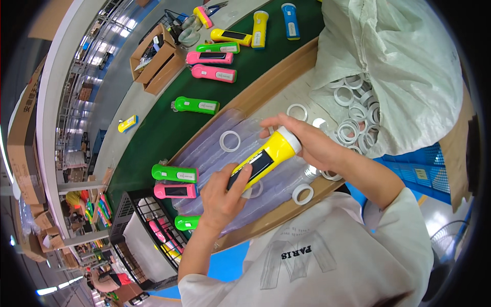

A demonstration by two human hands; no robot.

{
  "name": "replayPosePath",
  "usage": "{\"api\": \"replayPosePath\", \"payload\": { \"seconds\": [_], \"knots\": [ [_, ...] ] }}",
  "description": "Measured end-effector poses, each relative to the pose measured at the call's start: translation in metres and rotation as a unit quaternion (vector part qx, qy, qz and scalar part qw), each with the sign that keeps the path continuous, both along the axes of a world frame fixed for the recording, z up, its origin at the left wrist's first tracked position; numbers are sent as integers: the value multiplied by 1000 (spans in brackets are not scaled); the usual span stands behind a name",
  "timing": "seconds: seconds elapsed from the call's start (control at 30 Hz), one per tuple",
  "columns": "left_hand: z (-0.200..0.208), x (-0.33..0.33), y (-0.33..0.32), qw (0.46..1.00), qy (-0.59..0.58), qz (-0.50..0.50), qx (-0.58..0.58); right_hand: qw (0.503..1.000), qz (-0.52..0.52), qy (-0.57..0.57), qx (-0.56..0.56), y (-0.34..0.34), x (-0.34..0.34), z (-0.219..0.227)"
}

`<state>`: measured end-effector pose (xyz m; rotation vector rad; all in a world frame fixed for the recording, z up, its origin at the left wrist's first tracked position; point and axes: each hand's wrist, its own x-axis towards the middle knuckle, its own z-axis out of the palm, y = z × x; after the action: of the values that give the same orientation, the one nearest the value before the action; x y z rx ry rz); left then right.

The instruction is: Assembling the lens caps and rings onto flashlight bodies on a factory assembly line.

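A yellow flashlight [271, 156] with a black panel and a white ring around its head is held slantwise between my two hands. My left hand [223, 197] is wrapped around its lower body, the thumb lying on the black panel. At the head end, my right hand [309, 140] curls around the white ring; some of its fingers are hidden behind the head. Below the flashlight is a shallow cardboard tray [291, 82] with clear plastic sleeves [215, 135] in it. Loose white rings lie on the sleeves, one ring [229, 141] left of the flashlight and another ring [303, 194] near the tray's front edge.
A large white woven sack [388, 77] at the right spills a heap of white rings [358, 110]. Pink, green, yellow and blue flashlights [197, 105] lie along the green belt [148, 138]. A black crate [130, 225] stands at lower left, a cardboard box [156, 59] beyond the belt.
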<state>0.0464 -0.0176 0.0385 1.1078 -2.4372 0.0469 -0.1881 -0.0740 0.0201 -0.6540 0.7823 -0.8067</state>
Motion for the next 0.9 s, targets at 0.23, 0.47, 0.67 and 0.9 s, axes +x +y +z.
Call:
{"api": "replayPosePath", "payload": {
  "seconds": [0.23, 0.47, 0.67, 0.9],
  "knots": [
    [10, -34, -15, 987, 26, 48, 150, 998, -31, 54, 20, -33, 2, -52],
    [7, -19, -7, 815, 312, 111, 475, 924, -20, 56, -379, -9, -19, -28],
    [-16, -51, -24, 957, 149, 57, 241, 998, -53, 25, -24, -35, -26, -49],
    [-66, -40, -10, 204, 634, 45, 745, 982, -89, -164, -13, -22, -32, -36]
  ]
}}
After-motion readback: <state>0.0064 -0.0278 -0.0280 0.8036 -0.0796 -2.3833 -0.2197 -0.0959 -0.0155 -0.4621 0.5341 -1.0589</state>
